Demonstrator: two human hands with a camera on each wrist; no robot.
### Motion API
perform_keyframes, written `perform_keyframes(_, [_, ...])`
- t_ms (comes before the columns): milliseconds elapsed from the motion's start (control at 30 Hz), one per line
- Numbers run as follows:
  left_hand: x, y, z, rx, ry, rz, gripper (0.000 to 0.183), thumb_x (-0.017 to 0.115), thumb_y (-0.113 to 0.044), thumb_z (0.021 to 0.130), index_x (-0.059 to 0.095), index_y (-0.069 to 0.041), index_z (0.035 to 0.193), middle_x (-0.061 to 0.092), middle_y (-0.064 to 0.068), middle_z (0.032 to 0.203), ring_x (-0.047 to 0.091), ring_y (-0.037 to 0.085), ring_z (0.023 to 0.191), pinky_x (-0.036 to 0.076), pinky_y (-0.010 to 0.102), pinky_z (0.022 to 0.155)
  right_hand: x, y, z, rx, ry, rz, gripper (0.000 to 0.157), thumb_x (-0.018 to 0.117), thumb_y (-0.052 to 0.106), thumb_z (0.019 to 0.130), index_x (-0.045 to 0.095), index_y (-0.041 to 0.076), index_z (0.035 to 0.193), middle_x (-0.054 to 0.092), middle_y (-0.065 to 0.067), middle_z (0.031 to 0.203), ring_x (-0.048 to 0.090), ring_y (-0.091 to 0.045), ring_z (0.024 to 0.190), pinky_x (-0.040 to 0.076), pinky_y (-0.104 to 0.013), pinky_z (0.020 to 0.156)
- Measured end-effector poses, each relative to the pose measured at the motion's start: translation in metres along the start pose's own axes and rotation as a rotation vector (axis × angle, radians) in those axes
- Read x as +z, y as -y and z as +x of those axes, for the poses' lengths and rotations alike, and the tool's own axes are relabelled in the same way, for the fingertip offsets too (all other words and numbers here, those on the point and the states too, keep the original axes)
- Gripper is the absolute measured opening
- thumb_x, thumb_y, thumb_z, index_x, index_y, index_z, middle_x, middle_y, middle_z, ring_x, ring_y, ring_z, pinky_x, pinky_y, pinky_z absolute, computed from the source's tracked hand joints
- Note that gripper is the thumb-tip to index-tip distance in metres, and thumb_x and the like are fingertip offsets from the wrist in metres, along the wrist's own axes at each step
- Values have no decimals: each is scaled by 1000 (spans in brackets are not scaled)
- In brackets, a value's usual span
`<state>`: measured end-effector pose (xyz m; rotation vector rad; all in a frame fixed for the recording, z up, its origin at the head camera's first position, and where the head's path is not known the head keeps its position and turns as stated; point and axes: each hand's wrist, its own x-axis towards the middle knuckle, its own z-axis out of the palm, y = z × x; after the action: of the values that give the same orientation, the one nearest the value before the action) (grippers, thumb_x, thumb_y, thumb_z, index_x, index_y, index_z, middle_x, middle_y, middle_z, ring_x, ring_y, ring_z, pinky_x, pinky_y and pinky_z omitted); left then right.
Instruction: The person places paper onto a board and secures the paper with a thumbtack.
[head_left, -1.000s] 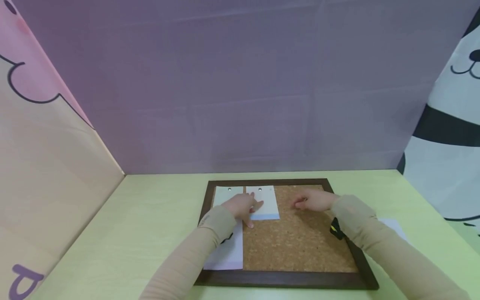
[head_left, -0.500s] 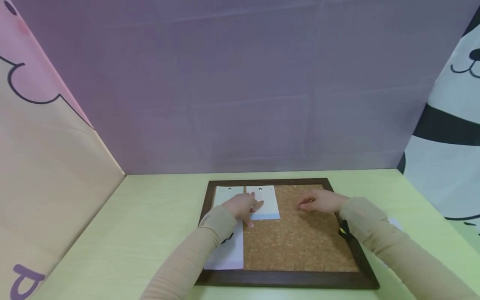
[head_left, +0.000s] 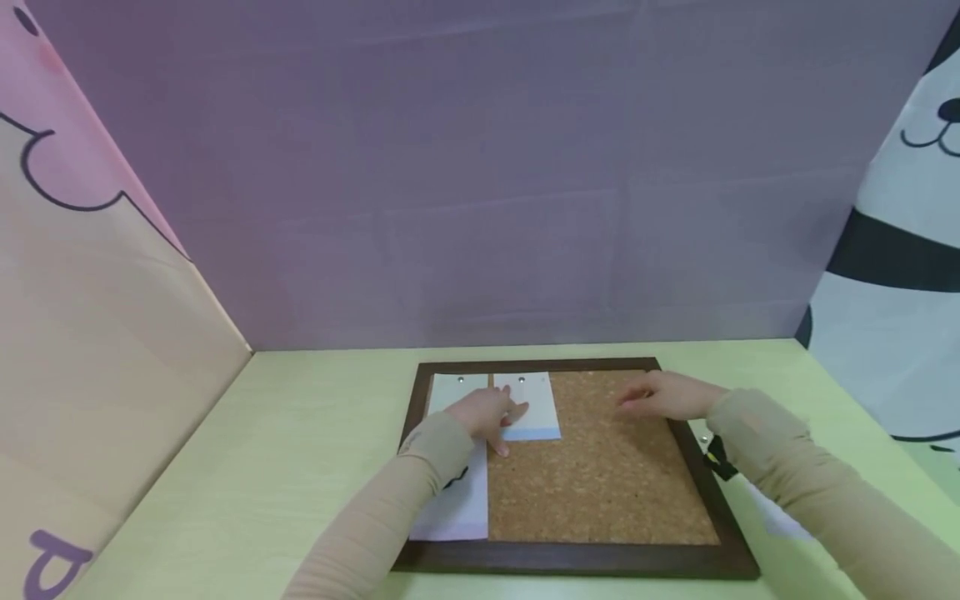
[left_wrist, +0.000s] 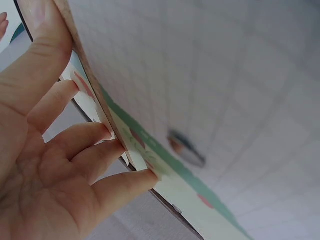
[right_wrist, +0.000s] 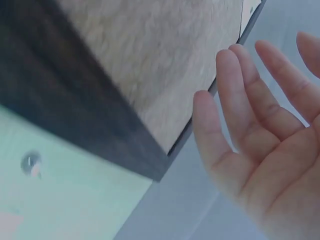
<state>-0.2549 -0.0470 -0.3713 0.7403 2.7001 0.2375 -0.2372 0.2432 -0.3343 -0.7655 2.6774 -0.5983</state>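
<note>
My left hand rests spread across two paper sheets on a cork board. Its fingertips touch the small white sheet with a blue lower band; the long sheet lies partly hidden under the wrist. A silver pin shows at the top of each sheet. In the left wrist view, the fingers reach down to the paper, and faint grid lines cover the long sheet. My right hand hovers over the board's upper right side. In the right wrist view its fingers are loosely bent with nothing between them.
A dark brown wooden frame edges the board on the pale green table. A silver pin lies on the table beyond the frame's right side. A whitish sheet is partly under the right forearm. A purple-grey cloth hangs behind.
My right hand has moved to the right across the board toward its right frame. The left hand and both sheets on the board have stayed in place.
</note>
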Motion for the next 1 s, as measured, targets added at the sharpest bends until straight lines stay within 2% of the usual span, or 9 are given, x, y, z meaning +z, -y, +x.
perform_keyframes(67, [0, 0, 0, 16, 0, 8, 43, 81, -24, 71, 42, -8, 63, 28, 17, 152, 33, 31, 138, 40, 33, 104, -4, -2, -3, 30, 4, -3, 38, 56, 27, 95, 63, -1, 118, 61, -21, 122, 57, -38, 111, 48, -50, 90])
perform_keyframes(133, [0, -1, 0, 28, -1, 9, 38, 81, -24, 71, 47, -8, 68, 28, 18, 152, 43, 32, 131, 42, 30, 96, -8, -5, -7, 61, 6, -7, 39, 55, 27, 95, 61, -2, 120, 60, -23, 124, 56, -40, 112, 47, -51, 91])
perform_keyframes(200, [0, -1, 0, 30, 0, 3, 37, 81, -24, 71, 48, -7, 70, 27, 18, 152, 56, 32, 115, 42, 29, 89, -12, -8, -11, 94, 6, -8, 40, 55, 27, 95, 60, -2, 121, 59, -23, 124, 56, -40, 112, 47, -51, 91])
perform_keyframes(267, [0, -1, -1, 28, 2, -2, 37, 81, -23, 72, 47, -7, 70, 27, 17, 152, 60, 31, 96, 41, 27, 84, -15, -13, -14, 97, 10, -12, 37, 55, 25, 95, 61, -3, 119, 60, -24, 120, 59, -38, 107, 48, -50, 88])
perform_keyframes(367, [0, -1, -1, 24, 7, -6, 43, 80, -23, 72, 41, -8, 65, 26, 17, 152, 58, 31, 108, 42, 28, 85, -19, -20, -21, 107, 11, -7, 34, 55, 21, 95, 62, -5, 115, 64, -20, 112, 63, -31, 99, 50, -47, 84])
perform_keyframes(433, [1, 0, -1, 27, 5, -1, 44, 80, -23, 72, 39, -9, 65, 27, 17, 152, 46, 32, 128, 42, 28, 90, -20, -24, -25, 108, 15, 2, 32, 55, 19, 95, 61, -6, 114, 65, -19, 108, 64, -27, 94, 51, -45, 82])
perform_keyframes(500, [1, 0, 0, 31, 7, 7, 43, 80, -24, 72, 39, -10, 66, 26, 17, 152, 31, 33, 139, 42, 28, 92, -21, -29, -29, 122, 18, 7, 32, 54, 19, 95, 61, -7, 113, 66, -18, 107, 64, -25, 92, 51, -45, 81])
perform_keyframes(733, [1, 1, 0, 40, 7, 14, 45, 80, -24, 72, 38, -10, 65, 27, 17, 152, 34, 33, 138, 40, 26, 83, -22, -42, -40, 141, 20, 1, 31, 53, 17, 95, 61, -8, 113, 65, -21, 108, 65, -26, 90, 52, -44, 80])
perform_keyframes(1000, [1, 1, 1, 43, 8, 18, 38, 80, -24, 72, 45, -8, 71, 26, 16, 152, 26, 30, 142, 40, 27, 89, -22, -58, -50, 154, -1, -38, 29, 55, 17, 94, 62, -6, 110, 66, -20, 107, 64, -28, 92, 51, -45, 80])
